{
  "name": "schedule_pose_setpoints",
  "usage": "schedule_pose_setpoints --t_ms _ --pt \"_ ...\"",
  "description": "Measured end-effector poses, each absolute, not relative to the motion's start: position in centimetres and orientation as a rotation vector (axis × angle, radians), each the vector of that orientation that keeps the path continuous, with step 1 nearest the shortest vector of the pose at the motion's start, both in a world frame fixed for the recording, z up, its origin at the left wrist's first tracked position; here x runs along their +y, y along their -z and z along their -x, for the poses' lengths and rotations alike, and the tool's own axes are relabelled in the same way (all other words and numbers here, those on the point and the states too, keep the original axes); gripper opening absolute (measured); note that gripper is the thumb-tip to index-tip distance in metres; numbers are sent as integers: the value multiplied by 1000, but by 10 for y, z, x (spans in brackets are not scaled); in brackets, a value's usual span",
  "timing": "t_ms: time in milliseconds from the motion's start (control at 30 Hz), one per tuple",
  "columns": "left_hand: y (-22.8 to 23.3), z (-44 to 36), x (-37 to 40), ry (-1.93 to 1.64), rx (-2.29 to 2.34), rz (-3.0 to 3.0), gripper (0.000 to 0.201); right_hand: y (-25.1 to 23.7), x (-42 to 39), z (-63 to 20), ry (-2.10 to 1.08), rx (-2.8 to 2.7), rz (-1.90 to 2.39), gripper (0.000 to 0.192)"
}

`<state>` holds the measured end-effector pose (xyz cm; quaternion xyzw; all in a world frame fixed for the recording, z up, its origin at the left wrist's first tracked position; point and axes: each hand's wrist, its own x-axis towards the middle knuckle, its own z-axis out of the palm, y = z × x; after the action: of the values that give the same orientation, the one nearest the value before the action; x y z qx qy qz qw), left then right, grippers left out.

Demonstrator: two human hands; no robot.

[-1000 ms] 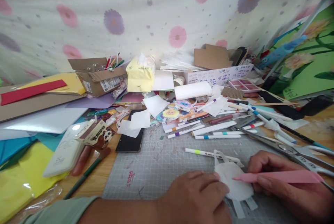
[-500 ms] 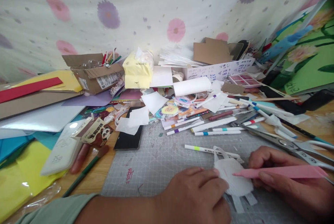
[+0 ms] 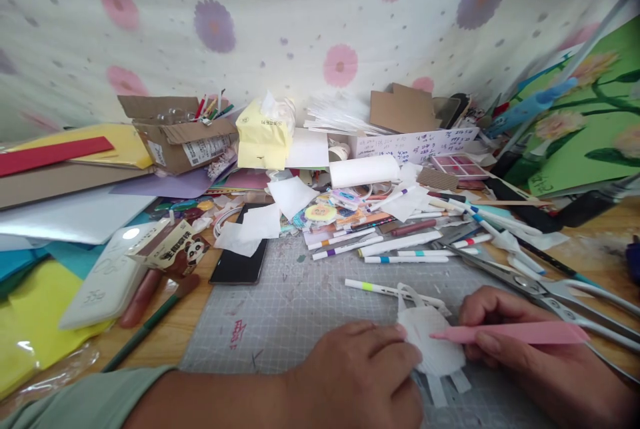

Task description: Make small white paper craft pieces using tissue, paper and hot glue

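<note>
A white paper cutout (image 3: 431, 346) with rabbit-like long ears on top and two short leg strips below lies on the grey cutting mat (image 3: 280, 329). My left hand (image 3: 363, 372) grips its left edge, the fingers curled over and the thumb hidden beneath. In my right hand (image 3: 510, 342) is a slim pink pen (image 3: 520, 332), pinched between thumb and fingers, its tip against the middle of the cutout. Faint pinkish marks show near that tip. Just behind the ears lies a white marker (image 3: 370, 286) with a lime-green band.
Large scissors (image 3: 555, 296) lie behind my right hand. Several white markers (image 3: 405, 259) and paper scraps are heaped at the mat's far edge. To the left are a black phone (image 3: 240, 262), a white power bank (image 3: 107, 282) and a green-handled brush (image 3: 145, 329). A cardboard box (image 3: 185, 142) stands farther back.
The whole view has shifted slightly, so most things sit a little farther left. Both hands keep their hold, and the pen tip stays at about the same place on the cutout.
</note>
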<state>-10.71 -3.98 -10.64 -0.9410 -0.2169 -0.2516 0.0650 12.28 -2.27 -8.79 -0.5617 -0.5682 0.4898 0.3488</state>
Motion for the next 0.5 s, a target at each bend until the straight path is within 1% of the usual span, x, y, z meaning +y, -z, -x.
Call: schedule_pose_setpoints --t_ms 233,400,500 --pt "109 107 -39 619 -665 2877 15 91 -23 -125 -1293 -1485 1432 29" --pt "113 106 -39 751 -697 2849 14 89 -23 -123 -1282 -1451 1425 29" --pt "112 106 -40 724 -689 2854 15 88 -22 -123 -1285 -1456 1412 28"
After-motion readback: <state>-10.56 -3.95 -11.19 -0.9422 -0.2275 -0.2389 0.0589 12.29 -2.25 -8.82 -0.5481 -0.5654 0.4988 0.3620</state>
